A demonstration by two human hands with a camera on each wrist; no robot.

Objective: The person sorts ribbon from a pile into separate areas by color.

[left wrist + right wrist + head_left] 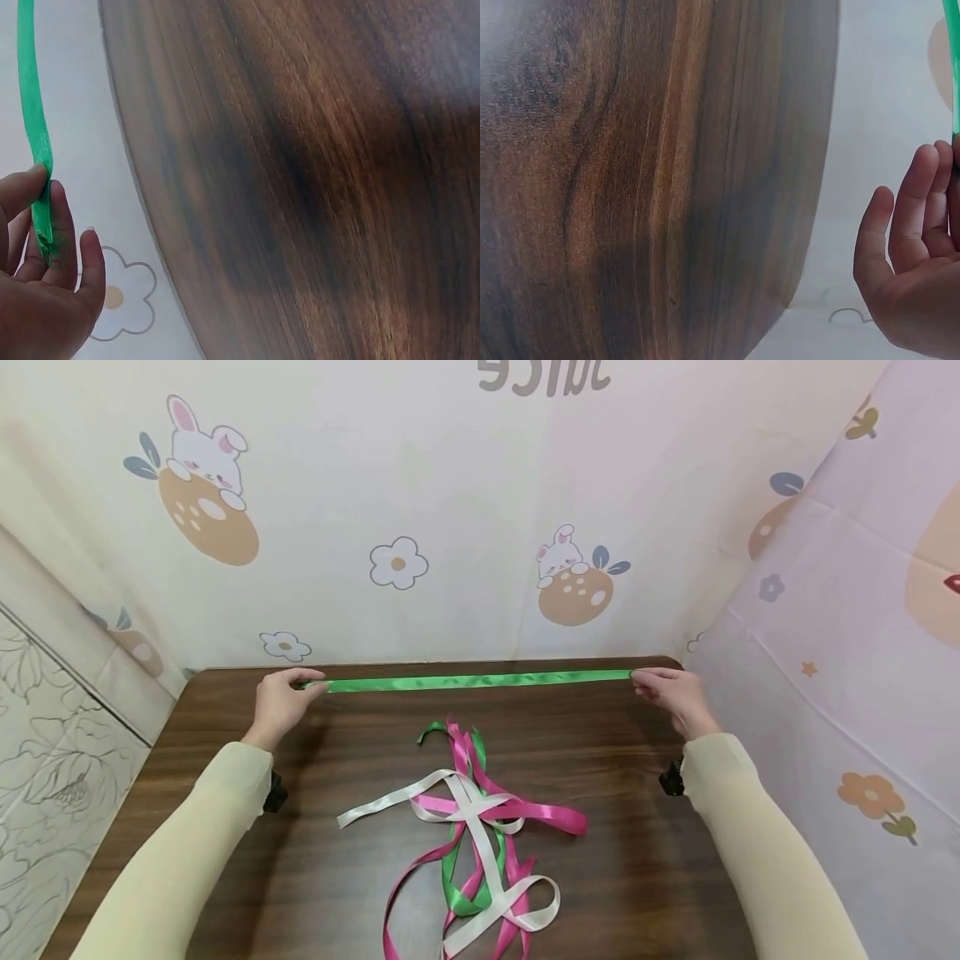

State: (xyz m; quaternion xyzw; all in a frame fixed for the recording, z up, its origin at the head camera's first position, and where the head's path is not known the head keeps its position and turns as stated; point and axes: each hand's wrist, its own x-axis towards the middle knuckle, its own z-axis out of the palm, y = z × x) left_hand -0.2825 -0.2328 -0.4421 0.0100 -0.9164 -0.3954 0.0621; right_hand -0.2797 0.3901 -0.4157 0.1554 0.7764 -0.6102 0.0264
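A shiny green ribbon (pixel 480 681) is stretched nearly straight from side to side above the far part of the table. My left hand (pixel 283 700) pinches one end between thumb and fingers; in the left wrist view a short frayed tail of the green ribbon (pixel 34 112) lies against the fingers. At the other end, my right hand (pixel 675 693) pinches the ribbon, though the right wrist view cuts off the thumb and shows only a strip of it (pixel 955 60). Nearer to me lies a loose heap of pink ribbon (pixel 555 816), white ribbon (pixel 480 835) and more green ribbon (pixel 467 902).
The dark wood-grain table (pixel 630 877) ends at a rounded far edge close to a printed curtain (pixel 465 485) with rabbits and flowers. More printed cloth (pixel 810 693) hangs at the right. Black wrist cameras (pixel 276 793) sit on both sleeves.
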